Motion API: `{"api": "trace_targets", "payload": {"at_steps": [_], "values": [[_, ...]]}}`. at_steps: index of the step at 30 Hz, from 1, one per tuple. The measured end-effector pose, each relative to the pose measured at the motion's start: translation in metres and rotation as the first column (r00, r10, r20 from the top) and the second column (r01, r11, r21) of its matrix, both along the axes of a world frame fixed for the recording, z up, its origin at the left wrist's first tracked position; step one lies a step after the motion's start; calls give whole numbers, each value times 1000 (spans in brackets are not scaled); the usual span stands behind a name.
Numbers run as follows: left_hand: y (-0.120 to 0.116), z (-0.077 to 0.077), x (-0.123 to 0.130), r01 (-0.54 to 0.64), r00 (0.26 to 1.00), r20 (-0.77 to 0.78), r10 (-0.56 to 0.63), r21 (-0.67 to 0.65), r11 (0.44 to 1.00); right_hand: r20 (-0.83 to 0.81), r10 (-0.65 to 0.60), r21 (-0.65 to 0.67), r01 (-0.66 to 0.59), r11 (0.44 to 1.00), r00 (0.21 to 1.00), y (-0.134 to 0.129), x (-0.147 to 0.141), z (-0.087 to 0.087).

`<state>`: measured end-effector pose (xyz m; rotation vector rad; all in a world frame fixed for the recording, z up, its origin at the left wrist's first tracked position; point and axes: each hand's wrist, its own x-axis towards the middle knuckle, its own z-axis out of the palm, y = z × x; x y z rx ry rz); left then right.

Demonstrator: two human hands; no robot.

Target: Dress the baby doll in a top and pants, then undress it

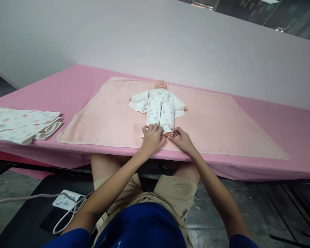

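Note:
A baby doll (161,84) lies face up with its head toward the wall, dressed in a loose white printed outfit (155,105) with wide sleeves and long legs. Over the cuff of the leg on the left, my left hand (153,137) has its fingers bent and covers that foot. Beside the other cuff, my right hand (181,139) pinches near the doll's bare foot (168,134), which pokes out of the cloth. What lies between the fingertips of either hand is too small to make out.
Under the doll is a peach blanket (209,120) on a pink-covered table (74,77). Folded printed cloths (23,124) lie at the left edge. A pale wall (144,41) stands behind. On a black chair (23,213) at lower left are a cable and a labelled white item (67,199).

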<state>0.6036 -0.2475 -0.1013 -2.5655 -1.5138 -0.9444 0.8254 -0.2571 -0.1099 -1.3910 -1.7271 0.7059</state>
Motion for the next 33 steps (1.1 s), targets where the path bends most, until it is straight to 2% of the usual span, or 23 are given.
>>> {"api": "trace_targets", "payload": {"at_steps": [4, 7, 9, 16, 20, 22, 25, 27, 31, 33], "values": [[-4, 3, 0, 22, 996, 81, -24, 22, 1000, -42, -38, -17, 37, 999, 998, -5, -7, 11], [-7, 5, -5, 22, 994, 102, -25, 31, 999, -35, -95, 49, 97, 994, 995, -13, -10, 19], [-9, 5, -10, 36, 994, 98, -39, 25, 999, -9, -95, 100, 95, 990, 995, -18, -9, 21], [-14, 7, -43, 177, 983, 46, -179, 36, 984, 75, -102, 266, 78, 961, 992, -32, 0, 11], [-6, 14, -69, 285, 959, 21, -284, -36, 958, 145, -94, 336, 40, 941, 985, -34, -1, 13], [0, 13, -79, 251, 968, 28, -250, -85, 964, 179, -89, 308, 31, 951, 980, -32, -4, 18], [9, 5, -89, 56, 997, 65, -45, -191, 980, 238, -196, 200, 150, 968, 951, -23, -7, 18], [13, -1, -91, -27, 997, 59, 42, -240, 970, 305, -258, 146, 223, 964, 917, -14, -8, 13], [19, -2, -82, 23, 995, 96, 10, -331, 943, 365, -242, 94, 223, 970, 899, -1, -12, 6], [21, 4, -74, 48, 988, 151, 19, -430, 901, 318, -188, -4, 200, 980, 929, 1, -17, 11]]}}
